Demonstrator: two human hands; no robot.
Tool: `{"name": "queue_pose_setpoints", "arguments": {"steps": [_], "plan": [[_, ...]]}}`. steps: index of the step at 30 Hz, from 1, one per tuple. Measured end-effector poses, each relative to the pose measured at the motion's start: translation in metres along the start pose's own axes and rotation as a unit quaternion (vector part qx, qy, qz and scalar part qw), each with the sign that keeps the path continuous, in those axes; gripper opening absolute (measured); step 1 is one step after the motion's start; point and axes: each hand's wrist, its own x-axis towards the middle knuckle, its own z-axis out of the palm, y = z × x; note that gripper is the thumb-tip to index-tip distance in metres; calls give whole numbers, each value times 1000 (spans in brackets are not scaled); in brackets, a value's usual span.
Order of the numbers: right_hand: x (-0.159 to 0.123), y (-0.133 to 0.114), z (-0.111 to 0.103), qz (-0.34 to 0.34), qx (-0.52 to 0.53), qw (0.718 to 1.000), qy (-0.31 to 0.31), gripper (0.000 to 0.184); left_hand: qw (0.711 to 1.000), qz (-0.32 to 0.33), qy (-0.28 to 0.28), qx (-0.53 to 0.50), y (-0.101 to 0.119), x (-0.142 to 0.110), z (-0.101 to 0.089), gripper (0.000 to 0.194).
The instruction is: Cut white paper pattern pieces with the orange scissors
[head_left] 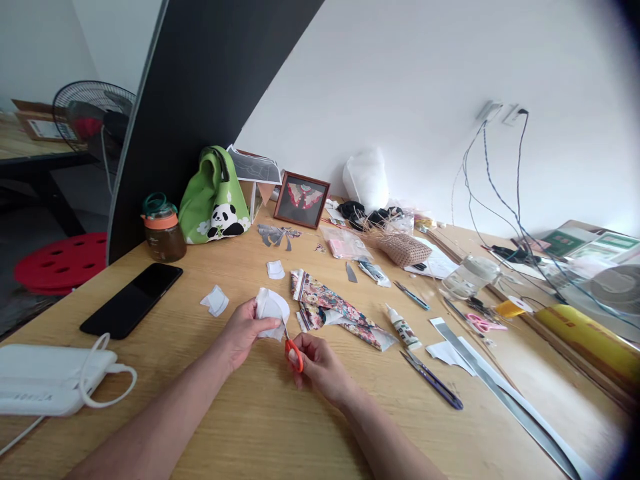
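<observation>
My left hand [246,333] pinches a small white piece [273,308], paper or fabric, by its lower left side. Orange-handled scissors [295,355] sit in my right hand [317,367], fingers through the loops. Their blades meet the right edge of the white piece. To the left lies another white cut piece [216,301], and a smaller one [275,269] rests behind my left hand. A folded strip of floral fabric [335,300] lies just beyond my right hand. A glue bottle [404,327] and purple-handled thread snips [435,381] are on the right.
A black phone [133,300] and white power bank [55,379] lie left. A jar [164,233], green panda bag [215,200] and framed piece [302,200] stand behind. Pink scissors [485,323], a grey strip [500,387] and a yellow roll [590,340] lie right.
</observation>
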Motion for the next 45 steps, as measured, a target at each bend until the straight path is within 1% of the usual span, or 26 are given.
{"name": "queue_pose_setpoints", "arguments": {"steps": [5,12,25,45], "plan": [[0,1,1,0,2,1000,-2,45,1000,10,-7,1,-3,1,1,35],[1,2,1,-5,0,1000,-1,47,1000,16,4,0,-8,0,2,36],[2,3,2,2,-9,1000,18,47,999,19,29,-2,-6,-1,4,34],[2,3,1,1,-11,1000,21,48,999,17,28,-5,-7,-2,6,36]]}}
